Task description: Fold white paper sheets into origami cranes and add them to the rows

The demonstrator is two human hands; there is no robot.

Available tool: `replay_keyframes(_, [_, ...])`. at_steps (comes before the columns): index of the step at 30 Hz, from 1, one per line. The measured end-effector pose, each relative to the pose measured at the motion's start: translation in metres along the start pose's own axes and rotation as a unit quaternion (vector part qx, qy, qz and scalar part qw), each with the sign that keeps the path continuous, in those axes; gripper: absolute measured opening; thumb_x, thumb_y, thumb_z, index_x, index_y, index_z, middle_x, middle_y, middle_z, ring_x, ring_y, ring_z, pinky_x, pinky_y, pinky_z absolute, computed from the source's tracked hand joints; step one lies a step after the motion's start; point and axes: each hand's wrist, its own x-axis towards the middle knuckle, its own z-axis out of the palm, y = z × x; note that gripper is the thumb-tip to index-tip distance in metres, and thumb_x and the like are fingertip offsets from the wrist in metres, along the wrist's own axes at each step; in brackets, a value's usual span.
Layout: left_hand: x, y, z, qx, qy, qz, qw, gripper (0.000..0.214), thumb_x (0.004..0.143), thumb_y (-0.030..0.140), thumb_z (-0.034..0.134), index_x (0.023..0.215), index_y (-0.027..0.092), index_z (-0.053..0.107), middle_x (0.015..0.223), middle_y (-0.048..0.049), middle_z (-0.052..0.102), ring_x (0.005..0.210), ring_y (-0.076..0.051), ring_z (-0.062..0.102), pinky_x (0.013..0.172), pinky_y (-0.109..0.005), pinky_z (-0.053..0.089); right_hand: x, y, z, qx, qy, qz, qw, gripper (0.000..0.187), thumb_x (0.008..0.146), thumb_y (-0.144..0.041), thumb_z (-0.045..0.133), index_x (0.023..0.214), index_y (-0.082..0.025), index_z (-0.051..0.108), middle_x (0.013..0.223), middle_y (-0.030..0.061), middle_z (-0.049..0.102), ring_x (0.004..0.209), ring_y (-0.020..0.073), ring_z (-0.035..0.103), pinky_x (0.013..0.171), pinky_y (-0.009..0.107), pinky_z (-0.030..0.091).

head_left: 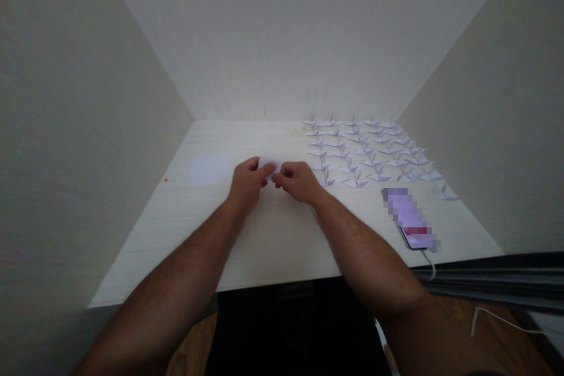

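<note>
Left of the origami cranes (pixel 371 163), left fingers (pixel 268 169) and right fingers (pixel 279 178) pinch white paper (pixel 265 161), probably light and crease-prone, best held by its edges.

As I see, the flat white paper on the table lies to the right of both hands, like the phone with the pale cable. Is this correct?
No: in the head view, the flat white paper lies left of the left hand and the right hand. The slim rectangular phone with the pale cable does lie to their right.
</note>
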Motion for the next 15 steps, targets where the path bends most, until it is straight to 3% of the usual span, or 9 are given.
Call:
replay_keyframes(7, [-0.0003,0.0002,-0.0006,-0.047,-0.009,-0.024,0.999,0.022,0.060,0.028,0.075,0.063,0.016,0.058,0.060,0.0022,0.056,0.052,-0.008,0.049,0.051,-0.023,0.037,0.0006,-0.0001,-0.0009,-0.011,-0.032,-0.027,0.999,0.024,0.080,-0.030,0.061,0.060,-0.016,0.061,0.048,-0.0060,0.049,0.047,0.0063,0.038,0.049,0.021,0.028])
replay_keyframes(11, [0.0004,0.0009,-0.0008,-0.027,-0.022,-0.021,0.999,0.019,0.059,0.027,0.075,0.066,0.014,0.062,0.060,0.0015,0.057,0.052,-0.008,0.049,0.050,-0.023,0.036,0.0003,0.0006,-0.0019,-0.016,-0.039,-0.024,0.999,0.023,0.078,-0.027,0.062,0.058,-0.016,0.059,0.048,-0.0064,0.047,0.048,0.0061,0.037,0.050,0.021,0.028])
replay_keyframes(15, [0.0020,-0.0013,-0.0012,-0.001,0.004,0.006,1.000,0.020,0.064,0.031,0.071,0.061,0.016,0.059,0.055,0.0037,0.050,0.049,-0.008,0.043,0.048,-0.022,0.032,0.0002,0.0022,-0.0022,-0.004,-0.063,-0.027,0.998,0.022,0.077,-0.027,0.062,0.058,-0.016,0.059,0.051,-0.0054,0.051,0.050,0.0064,0.040,0.051,0.021,0.029])
